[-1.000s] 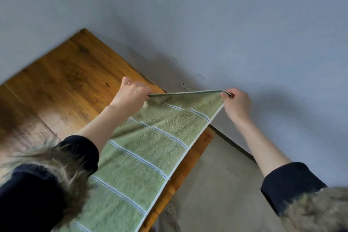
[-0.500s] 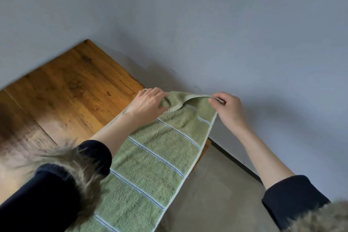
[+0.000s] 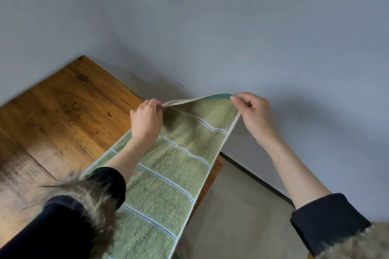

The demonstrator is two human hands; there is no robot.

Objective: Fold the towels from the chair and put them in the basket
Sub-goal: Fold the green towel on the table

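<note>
Pinching its far corners, both hands [image 3: 146, 121] [image 3: 255, 114] hold a green towel [image 3: 168, 174] with thin white-blue stripes.

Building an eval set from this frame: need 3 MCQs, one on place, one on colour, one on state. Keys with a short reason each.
1. Where does the towel lie?
A. along the right part of the wooden table
B. in a basket
C. over a chair back

2. What colour is the towel?
A. plain white
B. green with thin pale stripes
C. red checked

3. How is the towel's far end held?
A. flat and untouched
B. by one hand only
C. pinched at both corners by the left hand and right hand

Key: 1 A, it runs along the tabletop by its right edge; 2 B, green pile crossed by pale lines; 3 C, each hand grips a corner, raised off the table.
</note>
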